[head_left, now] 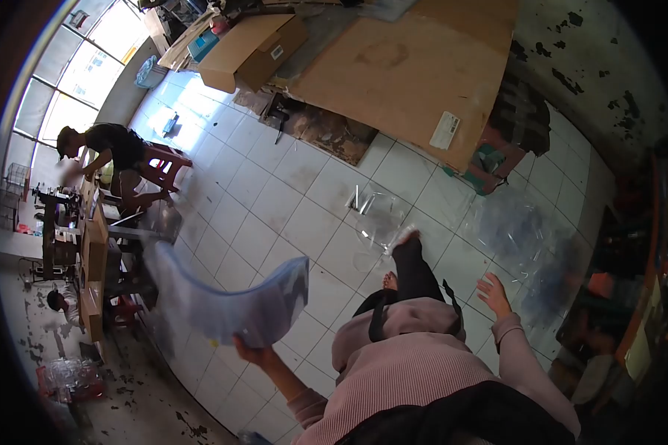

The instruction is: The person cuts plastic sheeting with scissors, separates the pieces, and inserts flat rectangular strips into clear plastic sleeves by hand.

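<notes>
My left hand (pixel 252 351) grips the lower edge of a stack of clear bluish plastic sheets (pixel 234 308), which bends into a curve above the tiled floor. On the other side of my body, my right hand (pixel 493 294) is raised with its fingers apart and nothing in it. Near that hand, clear plastic pieces (pixel 508 222) lie heaped on the floor. A clear plastic item (pixel 378 215) rests on the tiles just in front of my foot.
A table topped with brown cardboard (pixel 401 74) stands ahead, with an open cardboard box (pixel 252 52) at its left. One person (pixel 119 152) sits on a red stool (pixel 165 165) at a workbench on the left; another person (pixel 63 300) is farther down. Shelving (pixel 638 297) stands at right.
</notes>
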Available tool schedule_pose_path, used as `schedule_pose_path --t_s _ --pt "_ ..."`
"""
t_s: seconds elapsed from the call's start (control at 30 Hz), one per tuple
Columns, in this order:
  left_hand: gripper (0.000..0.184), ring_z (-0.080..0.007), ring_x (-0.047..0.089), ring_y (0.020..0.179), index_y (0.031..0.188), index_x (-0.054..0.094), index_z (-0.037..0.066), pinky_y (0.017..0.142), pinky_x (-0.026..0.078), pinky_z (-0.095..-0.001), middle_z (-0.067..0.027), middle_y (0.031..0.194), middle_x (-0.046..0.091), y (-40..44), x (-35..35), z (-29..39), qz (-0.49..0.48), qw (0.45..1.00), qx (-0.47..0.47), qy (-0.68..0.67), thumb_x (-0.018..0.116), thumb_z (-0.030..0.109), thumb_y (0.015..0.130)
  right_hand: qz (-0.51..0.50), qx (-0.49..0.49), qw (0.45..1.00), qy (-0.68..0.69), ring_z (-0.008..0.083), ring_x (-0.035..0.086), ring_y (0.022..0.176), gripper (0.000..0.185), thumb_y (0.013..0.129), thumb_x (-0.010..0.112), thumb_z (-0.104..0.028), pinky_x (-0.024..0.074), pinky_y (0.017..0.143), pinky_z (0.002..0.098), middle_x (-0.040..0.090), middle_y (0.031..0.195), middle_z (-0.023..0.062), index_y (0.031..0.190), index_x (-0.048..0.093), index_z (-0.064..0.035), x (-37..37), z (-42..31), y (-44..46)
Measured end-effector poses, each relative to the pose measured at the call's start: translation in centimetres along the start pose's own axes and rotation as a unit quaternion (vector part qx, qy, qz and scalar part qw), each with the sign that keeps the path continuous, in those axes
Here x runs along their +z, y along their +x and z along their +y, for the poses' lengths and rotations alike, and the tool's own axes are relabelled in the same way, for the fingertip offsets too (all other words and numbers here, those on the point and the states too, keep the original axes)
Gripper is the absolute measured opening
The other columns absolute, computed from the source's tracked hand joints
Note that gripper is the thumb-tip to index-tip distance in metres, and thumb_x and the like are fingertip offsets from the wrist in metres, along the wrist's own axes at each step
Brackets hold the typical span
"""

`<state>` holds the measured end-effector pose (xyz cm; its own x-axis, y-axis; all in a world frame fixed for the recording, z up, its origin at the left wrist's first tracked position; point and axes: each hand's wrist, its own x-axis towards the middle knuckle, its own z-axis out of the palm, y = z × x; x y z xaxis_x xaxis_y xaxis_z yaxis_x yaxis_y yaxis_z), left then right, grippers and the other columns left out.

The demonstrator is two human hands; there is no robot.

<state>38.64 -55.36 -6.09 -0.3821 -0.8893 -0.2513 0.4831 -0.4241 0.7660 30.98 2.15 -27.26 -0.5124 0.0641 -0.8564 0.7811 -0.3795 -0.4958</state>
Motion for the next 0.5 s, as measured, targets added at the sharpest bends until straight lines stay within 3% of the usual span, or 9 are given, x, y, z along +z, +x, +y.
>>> schedule_pose_path --t_s 0.1,0.2,0.3,0.4,0.5 --pt "0.068 -0.0327 0.039 0.121 0.131 0.035 -0.001 0.101 0.034 -0.0472 -0.0168 0.132 0.04 0.6 0.1 1.3 -0.013 0.996 0.083 0.008 0.058 0.04 0.082 0.136 0.006 0.991 -0.017 0.0253 0.047 0.112 0.062 0.081 0.054 -0.047 0.0374 0.091 0.0412 0.047 0.128 0.0125 0.131 0.038 -0.0132 -5.5 3.8 -1.1" --pt "0.069 -0.0329 0.039 0.121 0.132 0.035 -0.001 0.102 0.033 -0.0464 -0.017 0.132 0.039 0.8 1.2 0.5 0.016 0.993 0.121 -0.009 0.058 0.041 0.082 0.135 0.031 0.99 -0.002 0.0272 0.046 0.112 0.059 0.081 0.053 -0.045 0.0367 0.093 0.0429 0.047 0.127 0.0141 0.128 0.039 -0.0115 -6.6 6.8 -4.0" --pt "0.068 -0.0332 0.038 0.121 0.131 0.035 -0.001 0.102 0.033 -0.0461 -0.0174 0.133 0.038 0.5 2.3 -0.9 0.054 0.989 0.131 -0.038 0.058 0.041 0.082 0.119 0.104 0.987 -0.002 0.0271 0.052 0.103 0.054 0.083 0.055 -0.039 0.0425 0.085 0.0433 0.052 0.118 0.0143 0.127 0.041 -0.0095 -6.3 9.4 -5.0" --pt "0.068 -0.0331 0.034 0.124 0.133 0.032 -0.002 0.105 0.028 -0.0469 -0.0177 0.136 0.034 0.0 2.4 -2.0 0.032 0.99 0.115 -0.081 0.059 0.036 0.083 0.08 0.177 0.976 -0.102 0.0256 0.055 0.096 0.048 0.083 0.055 -0.036 0.0448 0.079 0.0425 0.055 0.112 0.0127 0.122 0.046 -0.0101 -4.6 9.5 -3.9" --pt "0.069 -0.033 0.037 0.122 0.133 0.031 -0.001 0.103 0.031 -0.0479 -0.0172 0.134 0.036 -0.1 1.0 -3.6 0.012 0.995 0.074 -0.068 0.057 0.039 0.083 0.033 0.119 0.971 -0.207 0.0232 0.058 0.09 0.043 0.084 0.055 -0.035 0.046 0.075 0.0418 0.058 0.106 0.0103 0.119 0.049 -0.0101 -1.7 6.9 -1.3"
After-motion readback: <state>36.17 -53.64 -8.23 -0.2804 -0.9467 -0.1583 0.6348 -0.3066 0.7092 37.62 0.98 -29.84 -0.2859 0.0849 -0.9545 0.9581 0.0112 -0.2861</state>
